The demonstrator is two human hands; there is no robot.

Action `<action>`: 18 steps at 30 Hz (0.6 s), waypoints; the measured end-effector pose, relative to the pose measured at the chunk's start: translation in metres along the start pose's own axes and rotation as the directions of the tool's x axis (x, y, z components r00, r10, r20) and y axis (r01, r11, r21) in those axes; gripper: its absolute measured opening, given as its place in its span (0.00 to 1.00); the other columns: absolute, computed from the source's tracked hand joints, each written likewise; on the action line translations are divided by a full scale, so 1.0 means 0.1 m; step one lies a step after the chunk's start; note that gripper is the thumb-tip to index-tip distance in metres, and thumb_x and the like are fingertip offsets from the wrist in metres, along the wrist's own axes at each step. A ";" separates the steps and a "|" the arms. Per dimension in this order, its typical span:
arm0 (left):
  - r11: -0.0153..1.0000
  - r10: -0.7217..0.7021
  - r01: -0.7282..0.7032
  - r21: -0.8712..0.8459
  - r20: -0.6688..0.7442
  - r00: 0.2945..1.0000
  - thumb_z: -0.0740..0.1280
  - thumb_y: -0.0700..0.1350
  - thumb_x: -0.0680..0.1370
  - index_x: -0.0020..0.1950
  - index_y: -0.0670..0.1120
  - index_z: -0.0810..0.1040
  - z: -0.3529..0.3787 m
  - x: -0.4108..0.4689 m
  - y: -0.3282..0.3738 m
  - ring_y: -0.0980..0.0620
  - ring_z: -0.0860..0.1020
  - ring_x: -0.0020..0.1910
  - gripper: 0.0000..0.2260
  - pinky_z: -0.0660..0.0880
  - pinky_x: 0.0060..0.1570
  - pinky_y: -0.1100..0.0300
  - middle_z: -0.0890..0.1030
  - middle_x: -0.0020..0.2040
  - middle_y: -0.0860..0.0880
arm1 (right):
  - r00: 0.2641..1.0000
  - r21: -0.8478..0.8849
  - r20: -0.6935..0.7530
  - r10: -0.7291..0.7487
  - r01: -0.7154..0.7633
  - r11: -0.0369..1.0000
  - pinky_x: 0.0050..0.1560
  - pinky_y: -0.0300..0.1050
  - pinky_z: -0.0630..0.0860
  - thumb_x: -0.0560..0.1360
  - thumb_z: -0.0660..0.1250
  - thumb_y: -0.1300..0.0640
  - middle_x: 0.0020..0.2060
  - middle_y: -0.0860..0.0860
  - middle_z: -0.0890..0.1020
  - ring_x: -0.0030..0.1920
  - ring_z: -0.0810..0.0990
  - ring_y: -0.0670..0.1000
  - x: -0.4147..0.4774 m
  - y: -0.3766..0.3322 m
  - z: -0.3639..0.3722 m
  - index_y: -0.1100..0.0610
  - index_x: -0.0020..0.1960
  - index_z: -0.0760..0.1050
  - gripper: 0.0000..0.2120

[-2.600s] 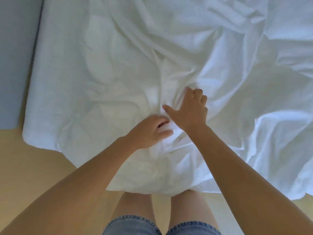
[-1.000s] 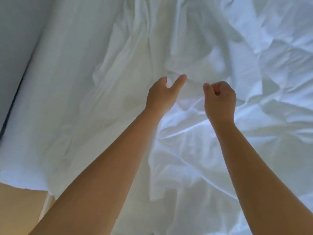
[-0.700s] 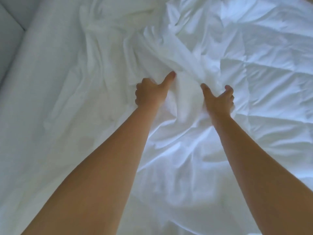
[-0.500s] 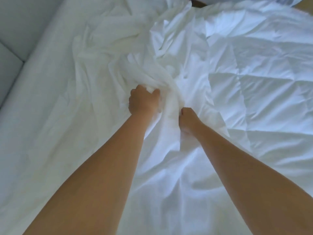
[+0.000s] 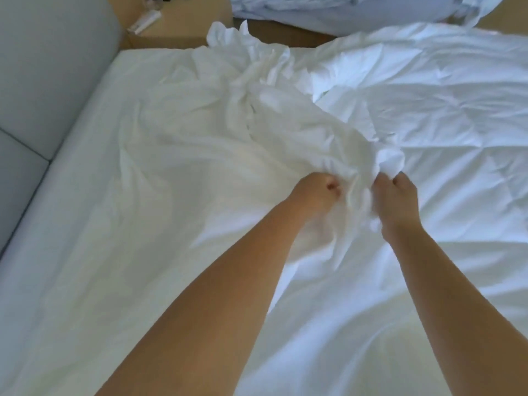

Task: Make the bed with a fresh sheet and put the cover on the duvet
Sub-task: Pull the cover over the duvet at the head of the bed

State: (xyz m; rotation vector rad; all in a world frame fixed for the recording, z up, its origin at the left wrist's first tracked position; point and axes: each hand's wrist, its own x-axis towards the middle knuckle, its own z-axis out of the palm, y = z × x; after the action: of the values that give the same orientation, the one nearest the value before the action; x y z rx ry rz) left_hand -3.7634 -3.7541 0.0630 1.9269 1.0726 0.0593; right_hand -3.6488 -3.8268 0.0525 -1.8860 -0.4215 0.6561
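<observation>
Both hands were positioned over the middle of the bed (image 5: 61, 178). The left hand (image 5: 317, 192) was closed into a fist around a gathered fold of the white cover (image 5: 257, 132), with the cloth bunched inside the curled fingers. The right hand (image 5: 397, 198) was placed just beside it, with its fingers curled and a raised fold of the same cover pinched at the fingertips. A short stretch of crumpled cloth was held between the two hands.

The cover was heaped in a loose ridge that ran from the hands to the far edge of the bed, where its end was piled up. The quilted duvet (image 5: 443, 124) was spread over the right half of the bed and was touched by the cover along the ridge's right side. The left half of the bed was covered by a smooth white sheet (image 5: 114, 252). Whether the cloth at the near edge belonged to the cover or to the sheet could not be determined.

A grey padded panel (image 5: 43, 81) was set along the left edge of the bed. A wooden bedside unit (image 5: 183, 30) was located beyond the far left corner, with a small tube-like item (image 5: 144, 22) lying on it. Pale blue bedding (image 5: 343, 10) was seen beyond the far edge.
</observation>
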 end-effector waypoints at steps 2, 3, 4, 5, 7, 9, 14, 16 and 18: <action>0.990 -0.121 0.114 0.081 0.086 0.989 0.61 0.41 0.79 0.53 0.39 0.81 0.06 -0.03 -0.29 0.43 0.79 0.54 0.11 0.73 0.49 0.58 0.81 0.53 0.41 | 0.988 -0.224 0.152 0.039 -0.004 0.975 0.52 0.51 0.73 0.69 0.62 0.52 0.50 0.57 0.76 0.51 0.75 0.56 0.01 0.20 -0.03 0.62 0.56 0.73 0.20; 0.985 -0.150 0.145 0.095 0.048 0.988 0.61 0.42 0.78 0.53 0.41 0.81 0.04 -0.06 -0.43 0.44 0.79 0.53 0.11 0.73 0.48 0.59 0.82 0.52 0.43 | 0.990 -0.271 0.142 0.024 0.015 0.962 0.61 0.53 0.70 0.67 0.62 0.50 0.58 0.58 0.73 0.59 0.72 0.58 -0.02 0.26 -0.02 0.61 0.64 0.69 0.27; 0.982 -0.149 0.155 0.109 -0.061 0.987 0.61 0.43 0.78 0.52 0.42 0.81 -0.03 -0.10 -0.56 0.45 0.79 0.53 0.10 0.72 0.48 0.59 0.82 0.51 0.44 | 0.995 -0.294 0.098 -0.033 0.061 0.954 0.66 0.53 0.65 0.66 0.61 0.48 0.63 0.59 0.70 0.64 0.68 0.59 -0.05 0.31 0.01 0.60 0.69 0.65 0.33; 0.980 -0.111 0.143 0.138 -0.219 0.969 0.62 0.43 0.78 0.53 0.42 0.80 -0.10 -0.13 -0.70 0.46 0.78 0.53 0.10 0.72 0.50 0.58 0.81 0.51 0.45 | 0.989 -0.308 0.064 -0.134 0.147 0.940 0.67 0.51 0.61 0.65 0.60 0.48 0.65 0.60 0.68 0.66 0.65 0.59 -0.10 0.30 0.06 0.61 0.71 0.62 0.37; 0.953 0.036 0.121 0.278 -0.501 0.865 0.65 0.44 0.76 0.58 0.42 0.77 -0.28 -0.19 -0.92 0.44 0.75 0.54 0.12 0.70 0.53 0.54 0.78 0.53 0.44 | 0.921 -0.336 0.104 -0.376 0.388 0.858 0.66 0.50 0.58 0.64 0.58 0.50 0.65 0.61 0.68 0.65 0.64 0.59 -0.25 0.27 0.22 0.63 0.71 0.62 0.37; 0.868 0.091 0.245 0.431 -0.625 0.775 0.67 0.49 0.74 0.67 0.43 0.71 -0.44 -0.23 -1.09 0.42 0.71 0.60 0.22 0.65 0.58 0.53 0.74 0.60 0.43 | 0.815 -0.375 0.231 -0.531 0.578 0.725 0.67 0.54 0.57 0.63 0.57 0.49 0.65 0.62 0.68 0.66 0.64 0.61 -0.40 0.23 0.46 0.63 0.69 0.66 0.36; 0.781 -0.177 0.547 0.303 -0.732 0.658 0.60 0.57 0.79 0.68 0.45 0.68 -0.80 -0.23 -1.34 0.43 0.70 0.60 0.23 0.67 0.53 0.52 0.72 0.61 0.44 | 0.660 -0.529 0.590 -0.465 0.751 0.395 0.71 0.61 0.44 0.71 0.65 0.45 0.74 0.58 0.56 0.74 0.51 0.59 -0.57 0.16 1.17 0.52 0.75 0.57 0.36; 0.831 -0.133 0.463 0.308 -0.698 0.704 0.57 0.51 0.81 0.56 0.44 0.77 -0.95 -0.24 -1.38 0.45 0.75 0.50 0.14 0.68 0.41 0.55 0.74 0.51 0.45 | 0.694 -0.583 0.596 -0.404 0.720 0.377 0.72 0.59 0.44 0.73 0.65 0.44 0.75 0.56 0.50 0.75 0.46 0.57 -0.55 0.13 1.41 0.48 0.77 0.48 0.39; 0.887 -0.053 0.346 0.307 -0.676 0.735 0.58 0.47 0.82 0.47 0.43 0.78 -1.03 -0.28 -1.36 0.48 0.73 0.40 0.13 0.66 0.37 0.57 0.72 0.44 0.48 | 0.708 -0.619 0.588 -0.392 0.706 0.346 0.72 0.59 0.48 0.75 0.64 0.44 0.76 0.56 0.48 0.75 0.47 0.58 -0.54 0.06 1.58 0.48 0.77 0.43 0.40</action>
State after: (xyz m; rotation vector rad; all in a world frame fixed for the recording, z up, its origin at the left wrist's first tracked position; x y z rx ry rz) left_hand -3.9144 -3.6739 0.0358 2.2111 1.8983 0.4468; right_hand -3.7884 -3.7446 0.0127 -2.2316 -1.8261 0.2770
